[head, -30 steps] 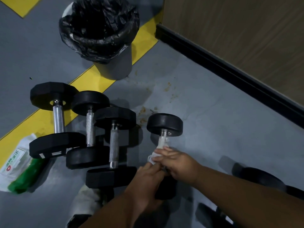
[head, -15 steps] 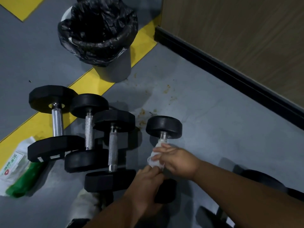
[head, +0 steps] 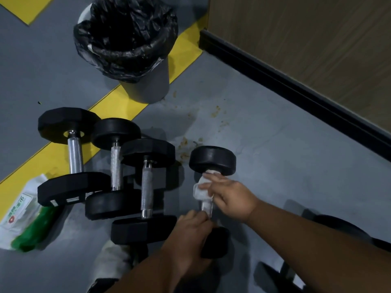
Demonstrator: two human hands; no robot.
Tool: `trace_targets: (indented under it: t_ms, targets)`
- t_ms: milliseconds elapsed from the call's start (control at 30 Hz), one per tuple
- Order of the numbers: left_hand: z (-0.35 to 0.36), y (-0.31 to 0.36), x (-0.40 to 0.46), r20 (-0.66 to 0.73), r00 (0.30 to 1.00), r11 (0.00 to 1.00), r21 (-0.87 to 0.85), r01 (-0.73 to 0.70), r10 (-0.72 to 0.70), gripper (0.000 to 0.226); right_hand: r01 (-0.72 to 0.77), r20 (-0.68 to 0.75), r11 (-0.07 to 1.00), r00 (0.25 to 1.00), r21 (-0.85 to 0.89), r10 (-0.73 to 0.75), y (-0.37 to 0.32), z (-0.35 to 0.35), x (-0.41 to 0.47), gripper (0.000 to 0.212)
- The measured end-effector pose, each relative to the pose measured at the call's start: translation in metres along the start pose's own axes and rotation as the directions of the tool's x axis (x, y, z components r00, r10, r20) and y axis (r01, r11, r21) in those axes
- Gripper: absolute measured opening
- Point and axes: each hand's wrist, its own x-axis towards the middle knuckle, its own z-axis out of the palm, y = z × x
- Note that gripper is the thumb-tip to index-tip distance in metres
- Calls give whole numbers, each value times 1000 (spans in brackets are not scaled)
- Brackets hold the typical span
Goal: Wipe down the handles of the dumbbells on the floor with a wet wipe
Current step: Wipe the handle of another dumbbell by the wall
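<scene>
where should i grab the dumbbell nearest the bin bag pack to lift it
Grip the leftmost dumbbell's bare metal handle from above, palm down. It lies flat on the floor, and the handle is exposed between its two black heads, clear of the neighbouring dumbbell.

1. Our right hand (head: 229,194) reaches in from the lower right, its bare forearm running diagonally up from the corner of the view, wrist slightly bent.
2. Its fingers (head: 212,178) curl over a crumpled white wet wipe (head: 201,190) and press it round the upper part of the silver metal handle (head: 207,206) of the black round-headed dumbbell (head: 212,158).
3. Our left hand (head: 190,231) comes up from the bottom centre, its forearm rising steeply.
4. Its fingers are bent and gathered at the lower end of that same handle, just below the right hand; whether they fully close round it we cannot tell.
</scene>
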Motion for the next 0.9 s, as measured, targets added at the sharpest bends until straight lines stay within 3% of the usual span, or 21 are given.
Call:
trace_targets:
  t_ms: [167,233,333,467,533,600,700,800,900]
  targets:
    - [-1,1,1,-34,999,999,-42,-20,18,59,260,166,965,953,-13,-255,-6,9,-18,35]
    - [-2,1,1,-5,1000,1000,-20,-14,14,54,170,149,985,975,-17,-166,1,-2,-1,28]
    - [-1,2,2,33,999,1000,29,11,-12,48,9,9,999,1000,30,-9,1,-6,6,30]
    - [0,2,2,49,999,999,45,3,-5,67,246,125,968,963,-36,-240,-17,11,-18,34]
    - [0,4,4,71,997,997,74,6,-12,72,284,209,958,940,-40,-270,-11,3,-11,34]
    - [-2,13,6,94,995,989,145,22,-36,67,186,218,981,961,-61,-169,-1,-10,5,33]
    - [-2,41,16,134,989,941,337,20,-69,55,9,110,999,994,-43,-4,2,-13,10,39]
    - [10,59,27,141,980,890,451,65,-142,42,-9,107,1000,994,0,9,-8,2,2,44]
    - [27,53,29,29,994,880,468,81,-107,23,1,127,1000,992,9,-2,-11,4,2,44]
